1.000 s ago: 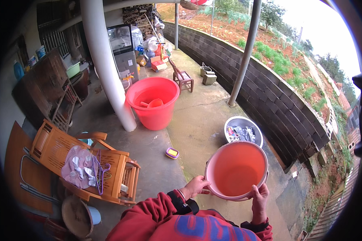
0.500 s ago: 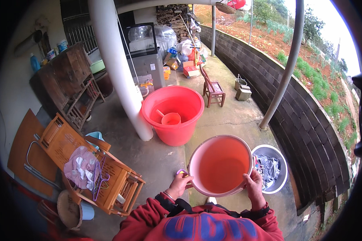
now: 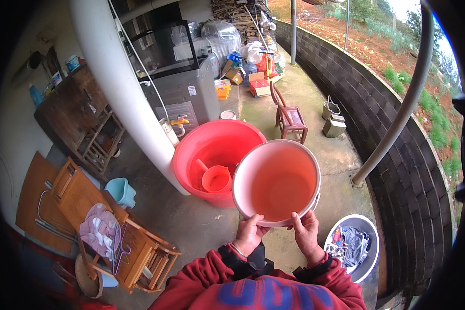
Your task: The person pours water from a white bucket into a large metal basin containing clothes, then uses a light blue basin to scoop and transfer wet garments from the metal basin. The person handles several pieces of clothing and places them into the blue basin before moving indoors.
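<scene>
A pale pink bucket (image 3: 283,182) is held out in front of me, its open mouth tilted toward me and its inside showing orange-pink. My left hand (image 3: 249,235) grips the near rim, thumb over the edge. Close beside it, my right hand (image 3: 307,235) grips the same rim a little to the right. A thin wire handle hangs at the bucket's right side. Just beyond, partly covered by the bucket, stands a large red tub (image 3: 191,155). Inside that tub sits a red dipper (image 3: 217,179) with its handle pointing up and left.
A grey basin (image 3: 375,253) of clothes stands on the floor at right. Left are a wooden chair (image 3: 95,248) with clothes and purple hangers, and a light blue bucket (image 3: 121,192). A white pillar (image 3: 120,93), a small chair (image 3: 293,118) and a block wall (image 3: 398,160) surround the space.
The bucket has moved forward and slightly left, up to the red tub. My hands have come from its two sides closer together at the near rim. The view has shifted forward.
</scene>
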Available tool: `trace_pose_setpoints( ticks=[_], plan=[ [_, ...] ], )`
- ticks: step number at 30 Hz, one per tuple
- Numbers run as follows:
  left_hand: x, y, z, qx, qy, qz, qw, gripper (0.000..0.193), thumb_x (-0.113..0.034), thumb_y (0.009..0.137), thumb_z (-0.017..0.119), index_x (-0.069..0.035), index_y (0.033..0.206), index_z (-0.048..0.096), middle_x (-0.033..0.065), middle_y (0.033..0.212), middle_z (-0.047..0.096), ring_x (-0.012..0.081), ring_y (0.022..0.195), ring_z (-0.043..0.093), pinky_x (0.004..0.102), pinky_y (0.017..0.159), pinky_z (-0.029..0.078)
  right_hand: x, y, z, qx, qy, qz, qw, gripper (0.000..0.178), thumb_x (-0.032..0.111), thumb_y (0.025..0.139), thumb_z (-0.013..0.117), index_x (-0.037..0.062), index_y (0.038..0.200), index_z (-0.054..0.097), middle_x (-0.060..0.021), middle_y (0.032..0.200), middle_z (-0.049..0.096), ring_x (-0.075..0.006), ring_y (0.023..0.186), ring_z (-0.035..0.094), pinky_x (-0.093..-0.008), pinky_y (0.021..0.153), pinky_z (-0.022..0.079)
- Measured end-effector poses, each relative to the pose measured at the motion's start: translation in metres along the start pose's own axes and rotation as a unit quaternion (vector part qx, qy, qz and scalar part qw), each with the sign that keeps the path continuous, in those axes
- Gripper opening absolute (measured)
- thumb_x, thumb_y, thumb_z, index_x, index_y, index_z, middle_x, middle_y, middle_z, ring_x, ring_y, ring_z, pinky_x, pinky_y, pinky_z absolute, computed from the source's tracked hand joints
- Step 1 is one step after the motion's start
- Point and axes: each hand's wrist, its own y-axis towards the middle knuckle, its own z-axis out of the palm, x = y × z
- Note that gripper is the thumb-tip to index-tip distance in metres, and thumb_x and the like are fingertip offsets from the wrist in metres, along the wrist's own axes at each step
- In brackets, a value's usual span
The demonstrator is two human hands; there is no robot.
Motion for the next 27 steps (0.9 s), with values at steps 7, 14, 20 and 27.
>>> trace_pose_setpoints(
  ticks=[7, 14, 20, 27],
  plan=[
    [-0.143, 0.234, -0.004, -0.053, 0.031, 0.079, 0.995, 0.019, -0.003, 0.082, 0.061, -0.006, 0.099, 0.055, 0.0057, 0.089, 0.062, 0.0182, 0.076, 0.063, 0.0318, 0.064, 0.056, -0.053, 0.153, -0.044, 0.169, -0.187, 0.177, 0.951, 0.026, 0.021, 0.095, 0.061, -0.0047, 0.102, 0.060, -0.0109, 0.084, 0.068, -0.0160, 0.076, 0.068, -0.0278, 0.066, 0.054],
    [-0.232, 0.441, -0.045, -0.207, 0.248, 0.226, 0.919, 0.020, -0.018, 0.087, 0.066, -0.007, 0.096, 0.052, 0.0057, 0.084, 0.059, 0.0171, 0.064, 0.059, 0.0297, 0.048, 0.044, -0.095, 0.179, -0.112, -0.033, -0.270, 0.239, 0.932, 0.017, 0.012, 0.090, 0.063, -0.0043, 0.094, 0.062, -0.0112, 0.080, 0.069, -0.0163, 0.073, 0.068, -0.0279, 0.066, 0.054],
    [-0.262, 0.540, -0.107, -0.275, 0.562, 0.200, 0.754, 0.023, -0.017, 0.081, 0.069, 0.000, 0.078, 0.053, 0.0139, 0.077, 0.061, 0.0261, 0.072, 0.060, 0.0392, 0.067, 0.047, -0.097, 0.172, -0.136, -0.077, -0.353, 0.327, 0.873, 0.018, 0.015, 0.088, 0.063, -0.0029, 0.090, 0.063, -0.0081, 0.073, 0.068, -0.0133, 0.069, 0.066, -0.0277, 0.064, 0.054],
    [-0.235, 0.563, -0.128, -0.249, 0.754, 0.133, 0.592, 0.016, -0.008, 0.077, 0.070, 0.001, 0.084, 0.059, 0.0190, 0.086, 0.066, 0.0354, 0.083, 0.064, 0.0422, 0.077, 0.049, -0.105, 0.182, -0.130, -0.060, -0.333, 0.378, 0.861, 0.020, 0.015, 0.089, 0.063, -0.0044, 0.095, 0.063, -0.0107, 0.080, 0.069, -0.0166, 0.076, 0.069, -0.0287, 0.069, 0.055]
  ],
)
